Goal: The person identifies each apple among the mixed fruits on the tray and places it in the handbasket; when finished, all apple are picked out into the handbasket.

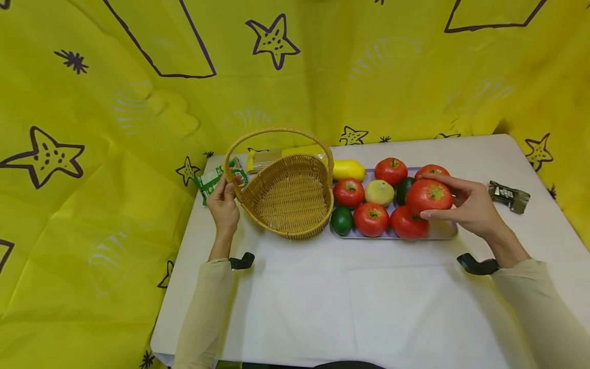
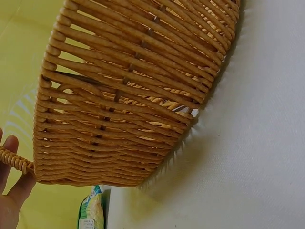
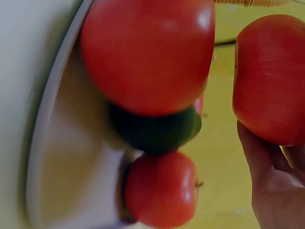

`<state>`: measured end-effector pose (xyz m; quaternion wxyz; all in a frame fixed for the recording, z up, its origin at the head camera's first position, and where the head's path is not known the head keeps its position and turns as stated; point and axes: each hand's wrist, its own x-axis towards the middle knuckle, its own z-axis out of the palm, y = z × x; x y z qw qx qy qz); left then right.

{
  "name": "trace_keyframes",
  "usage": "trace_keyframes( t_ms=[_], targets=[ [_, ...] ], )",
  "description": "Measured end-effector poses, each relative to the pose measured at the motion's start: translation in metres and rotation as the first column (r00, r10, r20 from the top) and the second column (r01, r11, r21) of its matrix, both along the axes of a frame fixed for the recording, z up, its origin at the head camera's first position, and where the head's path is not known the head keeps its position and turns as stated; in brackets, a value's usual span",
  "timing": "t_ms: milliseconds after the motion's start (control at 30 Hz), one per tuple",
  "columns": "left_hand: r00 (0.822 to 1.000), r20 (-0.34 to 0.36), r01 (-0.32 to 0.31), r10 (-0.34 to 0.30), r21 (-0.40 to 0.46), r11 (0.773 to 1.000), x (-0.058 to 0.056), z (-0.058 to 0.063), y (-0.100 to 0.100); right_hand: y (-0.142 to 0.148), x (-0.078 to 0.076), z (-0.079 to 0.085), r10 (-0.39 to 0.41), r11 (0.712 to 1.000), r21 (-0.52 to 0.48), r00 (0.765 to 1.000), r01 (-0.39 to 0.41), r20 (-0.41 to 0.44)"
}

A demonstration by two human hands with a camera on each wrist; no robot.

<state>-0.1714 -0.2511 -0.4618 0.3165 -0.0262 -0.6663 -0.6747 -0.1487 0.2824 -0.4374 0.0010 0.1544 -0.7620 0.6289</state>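
Observation:
My left hand (image 1: 224, 205) grips the left end of the handle of a wicker basket (image 1: 295, 200), whose visible inside holds nothing. The basket's woven side (image 2: 119, 109) fills much of the left wrist view. At the right, my right hand (image 1: 477, 207) holds a red apple (image 1: 428, 197) between thumb and fingers, above the right part of a pale tray (image 1: 442, 231). The same apple (image 3: 271, 78) shows in the right wrist view, apart from the fruit below. Several red fruits, a pale yellow-green round fruit (image 1: 379, 192) and dark green fruits, one an avocado-like shape (image 1: 342, 221), lie on the tray.
Behind the basket lies a yellow-and-clear packet (image 1: 272, 158), with a yellow oblong item (image 1: 349, 170) beside it. A green packet (image 1: 211, 179) is behind my left hand. Right of the tray sits a dark wrapped packet (image 1: 508, 197). Yellow patterned cloth (image 1: 295, 92) backs the white table (image 1: 313, 297).

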Motion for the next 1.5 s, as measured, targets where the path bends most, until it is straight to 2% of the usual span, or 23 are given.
trace_keyframes(
  t_ms=[300,600,833,1100,1333,1500],
  targets=[
    [1.0,0.0,-0.015,0.015,-0.047,0.999,0.0,-0.001,0.0,-0.035,-0.008,0.005,0.111,0.993,0.045,0.993,-0.109,-0.038],
    [0.999,0.037,-0.029,0.031,-0.039,0.999,-0.001,-0.001,0.0,-0.072,-0.011,0.008,0.179,0.978,0.112,0.984,-0.179,0.002],
    [0.999,0.038,-0.016,0.017,-0.017,1.0,-0.001,0.0,0.0,-0.101,-0.016,0.007,0.226,0.97,0.094,0.974,-0.226,0.003],
    [1.0,0.025,-0.007,0.008,-0.042,0.999,-0.003,-0.006,-0.002,-0.13,-0.021,0.008,0.244,0.966,0.063,0.967,-0.249,0.076],
    [1.0,0.015,-0.017,0.018,-0.061,0.998,-0.004,-0.006,-0.002,-0.15,-0.027,0.008,0.271,0.959,0.071,0.961,-0.274,0.049],
    [0.999,0.018,-0.032,0.033,-0.06,0.998,-0.003,-0.006,-0.002,-0.166,-0.03,0.011,0.291,0.954,0.05,0.954,-0.295,0.073]
  ],
)
